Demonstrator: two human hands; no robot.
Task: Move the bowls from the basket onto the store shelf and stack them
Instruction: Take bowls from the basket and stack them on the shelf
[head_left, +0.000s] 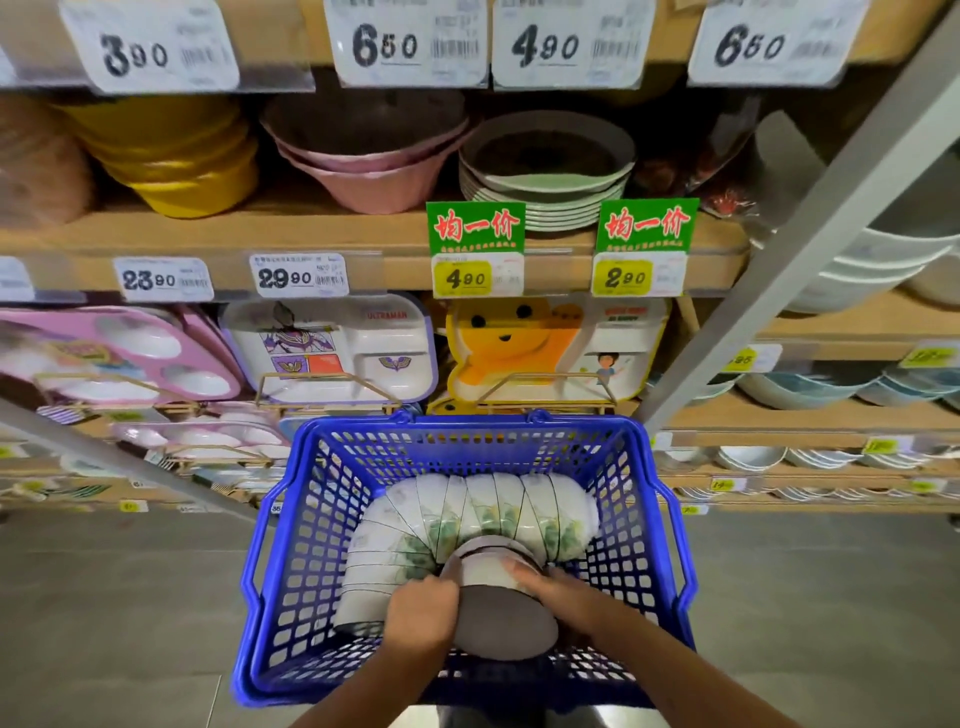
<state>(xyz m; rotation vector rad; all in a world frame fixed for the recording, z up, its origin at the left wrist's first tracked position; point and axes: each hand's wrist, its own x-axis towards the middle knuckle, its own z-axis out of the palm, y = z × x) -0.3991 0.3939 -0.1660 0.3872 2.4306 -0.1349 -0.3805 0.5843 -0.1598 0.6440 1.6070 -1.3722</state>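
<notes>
Blue plastic basket (291, 519), lattice walls, sits in front of the store shelf (260, 234), low in view.

Inside it: a long nested row of bowls (498, 509) lying on its side, bent into an arc from the left wall round to the right wall. The bowls are white and glossy, each with a thin dark rim line and a green leaf print on the outside. Exact count not readable.

At the near end of the basket is a short nested set, the near bowls (498, 618), also on its side. Its plain pale outer curve faces the camera and its rims point toward the arc.

Left grip (422, 610): fingers curled round the left flank of the near bowls. Right grip (558, 590): fingers wrapped over the right flank, one fingertip up near the rim. Both press inward on the set.

Shelf above carries yellow bowls (176, 156), pink bowls (363, 166) and green plates (545, 171).
</notes>
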